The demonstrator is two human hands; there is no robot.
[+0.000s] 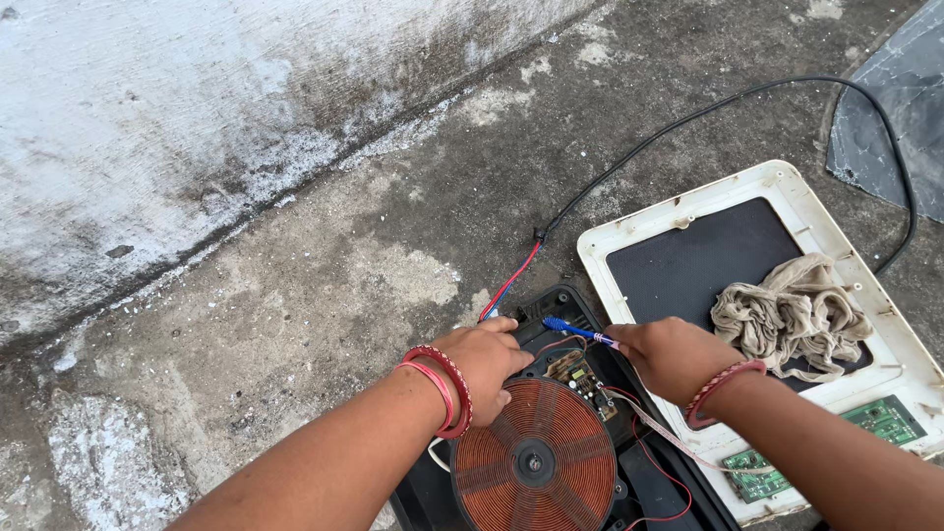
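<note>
An opened induction cooker base (562, 300) lies on the concrete floor, with a round copper coil (536, 460) and a small circuit board (582, 376) inside. My left hand (487, 362), red bangles at the wrist, rests on the base's far left edge beside the coil. My right hand (669, 356) grips a blue-handled tool (575, 330) whose tip points left over the base's far end. Red and blue wires (511, 285) leave the base toward a black power cord (708, 110).
The cooker's white top cover (787, 187) lies upside down to the right, with a beige rag (792, 313) on its black glass and a green circuit board (885, 421) at its near edge. A stained white wall (147, 128) runs along the left. A dark slab (890, 118) sits at far right.
</note>
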